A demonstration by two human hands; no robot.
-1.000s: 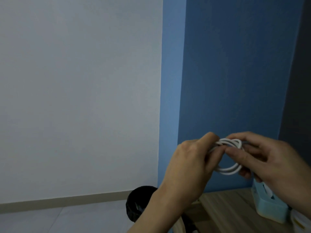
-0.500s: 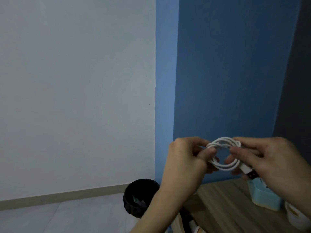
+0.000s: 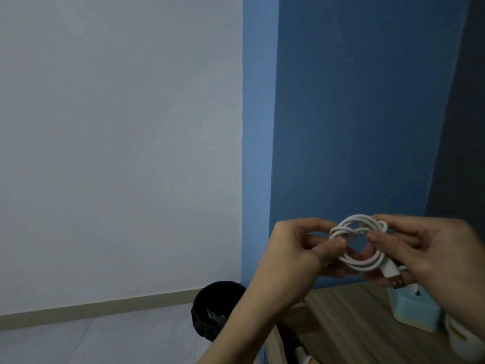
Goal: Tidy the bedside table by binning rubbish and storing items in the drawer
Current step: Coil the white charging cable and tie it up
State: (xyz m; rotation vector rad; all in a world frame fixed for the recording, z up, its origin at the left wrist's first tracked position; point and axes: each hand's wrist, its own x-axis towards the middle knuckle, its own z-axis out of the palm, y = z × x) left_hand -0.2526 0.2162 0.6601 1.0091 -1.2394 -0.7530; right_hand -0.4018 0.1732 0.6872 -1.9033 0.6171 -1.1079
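A white charging cable [image 3: 360, 261] is wound into a small coil and held in the air in front of the blue wall, above the wooden bedside table [image 3: 349, 327]. My left hand [image 3: 294, 256] pinches the coil's left side between thumb and fingers. My right hand [image 3: 433, 253] grips its right side, with the USB plug sticking out below the fingers. A black bin [image 3: 212, 308] holding some rubbish stands on the floor left of the table, partly behind my left forearm.
A light blue box [image 3: 412, 310] sits on the table at the right, under my right hand, with a white and yellow object [image 3: 462, 337] beside it at the frame edge. A dark gap with small items lies below the table's left edge. White wall and pale floor fill the left.
The coil has been turned and drawn tighter between my hands, and the USB plug now hangs out at the lower right. The view has shifted slightly, showing more of the table and bin.
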